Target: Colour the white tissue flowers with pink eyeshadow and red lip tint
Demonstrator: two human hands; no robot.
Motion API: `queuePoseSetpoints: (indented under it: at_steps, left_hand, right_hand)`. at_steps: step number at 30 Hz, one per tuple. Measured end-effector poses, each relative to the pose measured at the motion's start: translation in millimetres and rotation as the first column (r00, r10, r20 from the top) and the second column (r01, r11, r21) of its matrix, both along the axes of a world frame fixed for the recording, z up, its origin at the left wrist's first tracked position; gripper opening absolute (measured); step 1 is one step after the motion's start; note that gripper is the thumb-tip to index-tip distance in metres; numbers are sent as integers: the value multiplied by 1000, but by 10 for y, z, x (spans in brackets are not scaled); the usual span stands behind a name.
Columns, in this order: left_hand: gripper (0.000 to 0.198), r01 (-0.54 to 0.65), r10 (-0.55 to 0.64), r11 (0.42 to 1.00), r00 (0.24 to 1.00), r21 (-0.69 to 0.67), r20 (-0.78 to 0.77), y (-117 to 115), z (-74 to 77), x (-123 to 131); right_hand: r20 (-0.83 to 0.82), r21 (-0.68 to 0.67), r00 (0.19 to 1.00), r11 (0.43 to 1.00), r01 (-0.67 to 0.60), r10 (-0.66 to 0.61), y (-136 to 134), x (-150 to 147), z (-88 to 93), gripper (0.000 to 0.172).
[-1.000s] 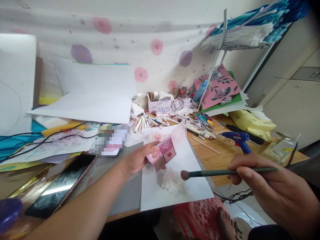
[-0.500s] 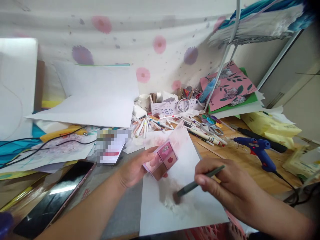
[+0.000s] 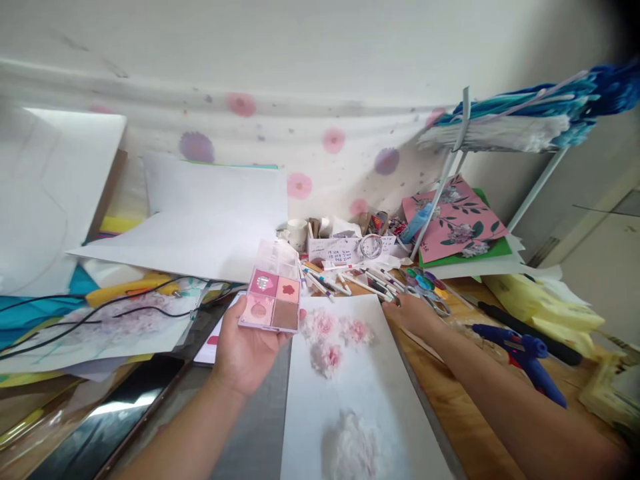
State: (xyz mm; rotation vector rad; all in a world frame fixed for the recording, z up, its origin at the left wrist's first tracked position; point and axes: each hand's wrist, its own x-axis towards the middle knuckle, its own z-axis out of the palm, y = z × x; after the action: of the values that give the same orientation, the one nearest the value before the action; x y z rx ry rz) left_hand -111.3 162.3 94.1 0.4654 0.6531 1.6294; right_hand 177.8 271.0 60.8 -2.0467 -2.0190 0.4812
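My left hand [image 3: 250, 350] grips an open makeup palette [image 3: 274, 300] with pink, peach and brown pans and a clear raised lid. It is held above the left edge of a white sheet [image 3: 305, 413]. Three fluffy flowers with pink centres [image 3: 330, 359] lie on the sheet's upper part. A larger whitish fluffy flower [image 3: 356, 445] is near the bottom. My right hand [image 3: 413, 316] reaches past the sheet's far right corner, beside a pile of marker pens [image 3: 373, 283]. Its fingers look curled in; what they hold is hidden. I cannot see the brush.
Scissors [image 3: 435, 303] and a blue glue gun [image 3: 520, 353] lie right of the pens. A phone [image 3: 207, 347] lies partly behind my left wrist. Black cables cross a yellow glue gun [image 3: 133, 288] at left. A labelled box [image 3: 345, 250] stands at the back.
My right hand, earlier holding a brush over the sheet, has moved away to the pens. My left hand has drawn the palette left and turned it more upright. The view has tilted up.
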Motion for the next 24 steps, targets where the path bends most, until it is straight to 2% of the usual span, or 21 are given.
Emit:
queuePoseSetpoints:
  at_steps: [5,12,19,24]
  left_hand:
    - [43,-38,38,999,999,16,20,41,-25,-63]
    - [40,-63,64,998,996,-18,55,19,23,-53]
    - [40,-72,71,997,996,23,62,14,17,-56]
    - [42,-60,58,997,997,51,54,-2,15,-41]
  right_hand:
    - [-28,-128,998,990,57,-61,188,-112,-48,28]
    - [-204,-228,974,972,49,-97,0,-26,-44,28]
    - [-346,-165,937,986,1,-58,-147,133,-2,19]
    - [-425,-83,905,997,-7,-29,1,79,18,26]
